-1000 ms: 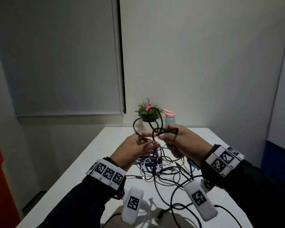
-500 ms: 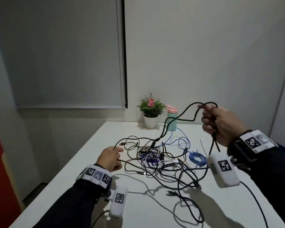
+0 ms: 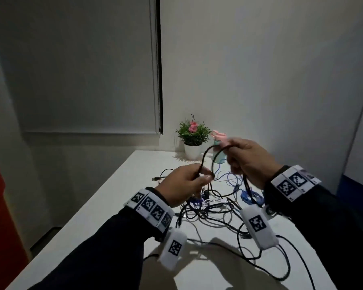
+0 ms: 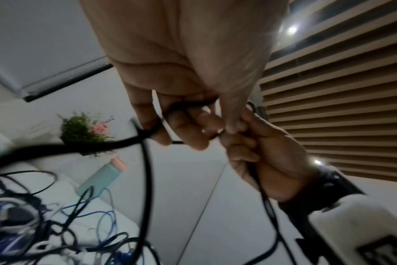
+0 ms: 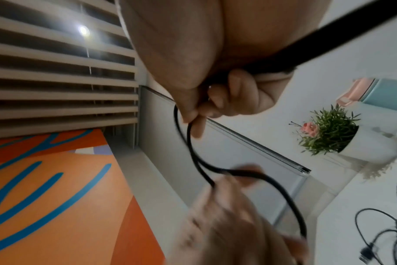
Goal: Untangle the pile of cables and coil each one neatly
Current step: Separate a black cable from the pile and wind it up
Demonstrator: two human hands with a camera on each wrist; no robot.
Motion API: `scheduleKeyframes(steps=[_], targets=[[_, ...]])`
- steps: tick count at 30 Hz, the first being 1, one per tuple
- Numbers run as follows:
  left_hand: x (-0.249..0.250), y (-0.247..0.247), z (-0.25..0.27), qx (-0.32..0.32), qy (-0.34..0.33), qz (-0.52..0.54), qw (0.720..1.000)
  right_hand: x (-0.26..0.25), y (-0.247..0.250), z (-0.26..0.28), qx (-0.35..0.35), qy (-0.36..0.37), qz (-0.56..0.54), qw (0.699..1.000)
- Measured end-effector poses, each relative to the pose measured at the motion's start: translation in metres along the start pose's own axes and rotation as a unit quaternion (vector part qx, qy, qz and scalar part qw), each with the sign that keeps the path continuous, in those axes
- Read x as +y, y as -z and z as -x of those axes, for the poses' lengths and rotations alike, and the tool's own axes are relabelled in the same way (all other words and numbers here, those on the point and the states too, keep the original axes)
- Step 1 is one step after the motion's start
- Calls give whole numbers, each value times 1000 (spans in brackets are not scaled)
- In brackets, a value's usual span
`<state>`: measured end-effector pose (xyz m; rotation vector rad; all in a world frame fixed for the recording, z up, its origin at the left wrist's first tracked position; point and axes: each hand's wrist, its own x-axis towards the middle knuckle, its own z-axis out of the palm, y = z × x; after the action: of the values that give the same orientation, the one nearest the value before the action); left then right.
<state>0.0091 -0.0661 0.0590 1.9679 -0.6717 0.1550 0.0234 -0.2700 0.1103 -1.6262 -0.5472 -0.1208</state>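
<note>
Both hands hold one black cable (image 3: 205, 156) in the air above the table. My left hand (image 3: 189, 183) pinches its lower strands between thumb and fingers. My right hand (image 3: 245, 158) grips the upper bend, and the cable arcs between them as a small loop. In the left wrist view the black cable (image 4: 145, 172) drops from the left hand's fingers (image 4: 188, 129) toward the pile. In the right wrist view the right hand's fingers (image 5: 215, 102) curl round the black cable (image 5: 192, 148). The tangled pile (image 3: 214, 208) of black, blue and white cables lies on the table below.
The white table (image 3: 117, 206) carries a potted plant (image 3: 193, 139) and a teal bottle with pink lid (image 3: 218, 147) at its far edge, against the wall. A coiled blue cable (image 3: 252, 197) lies at the right of the pile. Black leads (image 3: 260, 256) trail over the near side.
My left hand rose from the table and took hold of the black cable. My right hand came down and inward from its raised, far-right position, so the two hands are close together again.
</note>
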Motion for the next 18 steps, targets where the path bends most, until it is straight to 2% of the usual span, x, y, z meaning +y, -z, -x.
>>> scheduleKeyframes(steps=[2,4,5,7,9,10,13,15,16,17,18], targets=[[-16,8,3,40,44,-14,998,-9,15,-1,54,-22,-43,997],[-37,23,5,123,107,41,986,-13,28,1,108,-52,-64,991],[-48,32,5,175,142,86,970,-13,34,1,138,-67,-80,985],[-67,49,10,272,220,197,916,-14,49,-1,203,-88,-135,966],[-86,59,19,318,288,250,868,-16,64,0,241,-96,-169,951],[-95,64,24,319,315,232,863,-17,71,0,249,-95,-164,950],[-99,71,28,294,350,118,881,-21,80,2,246,-79,-138,956],[-89,68,25,256,354,11,900,-26,71,4,213,-88,-103,968],[-80,64,23,249,334,-54,908,-28,62,6,190,-96,-74,974],[-67,58,21,246,285,-102,921,-30,51,7,165,-101,-47,980],[-48,49,19,232,209,-119,942,-31,39,9,137,-102,-26,985]])
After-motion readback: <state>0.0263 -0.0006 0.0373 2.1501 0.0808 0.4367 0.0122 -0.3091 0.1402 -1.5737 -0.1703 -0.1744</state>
